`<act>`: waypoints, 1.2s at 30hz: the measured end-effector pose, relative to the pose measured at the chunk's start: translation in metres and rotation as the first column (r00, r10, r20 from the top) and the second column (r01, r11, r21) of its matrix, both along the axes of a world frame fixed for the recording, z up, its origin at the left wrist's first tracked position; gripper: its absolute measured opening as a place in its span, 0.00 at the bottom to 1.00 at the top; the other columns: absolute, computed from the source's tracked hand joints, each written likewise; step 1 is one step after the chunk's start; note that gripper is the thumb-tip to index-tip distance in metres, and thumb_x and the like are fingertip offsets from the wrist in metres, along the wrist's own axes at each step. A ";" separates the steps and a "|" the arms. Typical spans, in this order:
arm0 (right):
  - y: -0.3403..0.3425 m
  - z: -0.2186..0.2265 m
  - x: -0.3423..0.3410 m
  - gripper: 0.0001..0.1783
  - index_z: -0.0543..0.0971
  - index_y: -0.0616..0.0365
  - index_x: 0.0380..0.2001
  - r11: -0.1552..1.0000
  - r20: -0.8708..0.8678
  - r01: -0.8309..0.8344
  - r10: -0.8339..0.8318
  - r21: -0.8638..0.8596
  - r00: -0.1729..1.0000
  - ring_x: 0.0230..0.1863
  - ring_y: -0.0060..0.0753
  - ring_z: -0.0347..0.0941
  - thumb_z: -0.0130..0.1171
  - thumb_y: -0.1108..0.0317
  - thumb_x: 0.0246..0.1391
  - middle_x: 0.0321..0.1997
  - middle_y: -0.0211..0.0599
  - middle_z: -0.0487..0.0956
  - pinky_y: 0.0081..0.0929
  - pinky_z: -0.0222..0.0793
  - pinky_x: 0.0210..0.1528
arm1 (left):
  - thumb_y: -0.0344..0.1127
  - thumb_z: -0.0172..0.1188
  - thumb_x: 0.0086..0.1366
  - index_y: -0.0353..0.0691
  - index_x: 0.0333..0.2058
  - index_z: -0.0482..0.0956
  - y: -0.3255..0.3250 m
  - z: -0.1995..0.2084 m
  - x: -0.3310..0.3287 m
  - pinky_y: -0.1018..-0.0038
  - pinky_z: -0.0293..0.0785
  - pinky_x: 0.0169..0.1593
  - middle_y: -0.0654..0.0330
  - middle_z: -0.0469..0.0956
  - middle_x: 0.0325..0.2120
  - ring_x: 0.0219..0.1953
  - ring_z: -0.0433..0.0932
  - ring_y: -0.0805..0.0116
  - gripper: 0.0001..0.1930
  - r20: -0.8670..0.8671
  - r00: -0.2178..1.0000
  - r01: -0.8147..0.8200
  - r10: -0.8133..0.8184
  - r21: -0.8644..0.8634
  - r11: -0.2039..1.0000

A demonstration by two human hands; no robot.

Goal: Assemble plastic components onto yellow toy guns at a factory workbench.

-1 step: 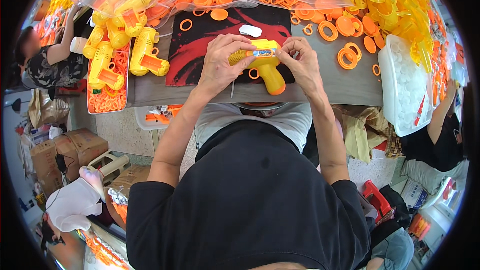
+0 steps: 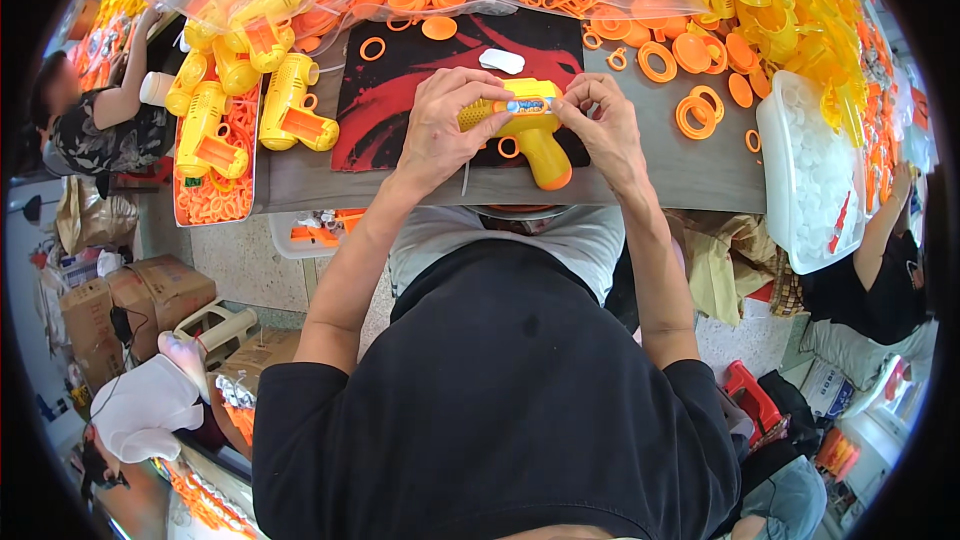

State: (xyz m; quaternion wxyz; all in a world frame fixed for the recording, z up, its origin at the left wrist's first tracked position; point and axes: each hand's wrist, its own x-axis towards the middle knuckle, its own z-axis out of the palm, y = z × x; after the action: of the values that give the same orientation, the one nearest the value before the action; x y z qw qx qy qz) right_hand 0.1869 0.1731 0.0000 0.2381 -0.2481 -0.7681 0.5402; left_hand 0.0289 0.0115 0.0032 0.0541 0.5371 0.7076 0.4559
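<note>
A yellow toy gun (image 2: 543, 151) with an orange butt and an orange trigger ring lies on the dark mat, its grip pointing toward me. My left hand (image 2: 440, 125) is closed around its ribbed barrel end, thumb and forefinger at the left end of a small colourful sticker (image 2: 529, 106). At the sticker's right end, my right hand (image 2: 602, 125) is pinched, thumb and forefinger together on its edge. The sticker lies along the gun's upper side; whether it is fully stuck down I cannot tell.
A small white piece (image 2: 501, 61) lies beyond the gun on the black-and-red mat (image 2: 375, 110). Several yellow toy guns (image 2: 297, 105) lie at left by a box of orange rings (image 2: 213, 202). Orange rings (image 2: 696, 112) and a white tub (image 2: 800, 230) of clear parts are at right.
</note>
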 end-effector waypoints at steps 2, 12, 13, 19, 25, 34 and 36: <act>0.000 0.002 0.000 0.09 0.81 0.63 0.29 1.000 0.010 0.006 -0.006 -0.021 1.000 0.34 0.19 0.63 0.68 0.68 0.51 0.41 0.30 0.75 0.20 0.64 0.39 | 0.37 0.70 0.56 0.45 0.38 0.84 0.000 -0.001 0.000 0.64 0.64 0.56 0.66 0.80 0.40 0.46 0.75 0.65 0.11 -0.003 1.000 0.002 -0.002 0.012 1.000; 0.003 0.028 0.005 0.15 0.83 0.52 0.43 0.741 0.108 -0.219 0.196 0.635 0.975 0.51 0.37 0.70 0.67 0.72 0.49 0.54 0.36 0.73 0.33 0.62 0.56 | 0.36 0.69 0.56 0.44 0.38 0.81 -0.004 0.003 0.001 0.63 0.67 0.53 0.65 0.78 0.43 0.49 0.73 0.61 0.11 0.001 0.999 -0.039 0.039 -0.071 0.997; 0.007 0.026 0.003 0.18 0.83 0.49 0.46 0.645 0.100 -0.259 0.272 0.719 0.957 0.56 0.39 0.68 0.66 0.73 0.50 0.58 0.36 0.71 0.36 0.59 0.60 | 0.36 0.69 0.56 0.44 0.39 0.80 -0.003 0.002 0.002 0.63 0.67 0.52 0.65 0.77 0.43 0.49 0.73 0.61 0.12 0.017 0.999 -0.029 0.030 -0.062 0.998; 0.013 0.014 -0.003 0.19 0.81 0.47 0.53 0.641 0.121 -0.409 0.443 0.649 0.888 0.68 0.42 0.61 0.59 0.69 0.58 0.66 0.38 0.67 0.39 0.54 0.68 | 0.36 0.69 0.56 0.47 0.40 0.79 0.001 0.003 0.005 0.63 0.67 0.52 0.65 0.77 0.43 0.49 0.73 0.61 0.13 -0.004 0.999 -0.041 0.041 -0.074 0.996; 0.028 0.023 -0.017 0.29 0.70 0.63 0.61 0.864 0.235 -0.366 0.457 -0.345 0.858 0.60 0.25 0.68 0.58 0.55 0.63 0.57 0.39 0.75 0.25 0.64 0.61 | 0.36 0.69 0.56 0.47 0.41 0.79 -0.001 0.002 0.002 0.62 0.66 0.51 0.66 0.77 0.43 0.48 0.72 0.61 0.13 0.004 0.999 -0.047 0.047 -0.112 0.993; 0.045 0.007 -0.033 0.27 0.75 0.62 0.55 0.840 0.216 -0.365 0.475 -0.402 0.853 0.51 0.25 0.74 0.67 0.63 0.54 0.49 0.36 0.79 0.23 0.69 0.54 | 0.35 0.68 0.57 0.45 0.40 0.80 0.002 0.003 0.008 0.63 0.68 0.51 0.64 0.77 0.44 0.48 0.73 0.58 0.12 -0.068 0.997 -0.049 0.042 -0.100 0.994; 0.041 0.007 -0.021 0.29 0.74 0.59 0.58 0.865 0.236 -0.377 0.463 -0.331 0.855 0.52 0.27 0.74 0.66 0.58 0.56 0.51 0.36 0.79 0.25 0.70 0.54 | 0.33 0.68 0.57 0.44 0.40 0.80 0.003 0.001 0.008 0.62 0.68 0.52 0.62 0.77 0.45 0.49 0.73 0.58 0.12 -0.109 0.994 -0.016 0.010 -0.055 0.998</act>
State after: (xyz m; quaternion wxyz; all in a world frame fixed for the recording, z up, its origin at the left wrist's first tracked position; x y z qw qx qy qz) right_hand 0.1659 0.2144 0.0066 -0.0457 -0.1842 -0.7493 0.6345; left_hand 0.0369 0.0146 0.0037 0.0276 0.5547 0.7254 0.4066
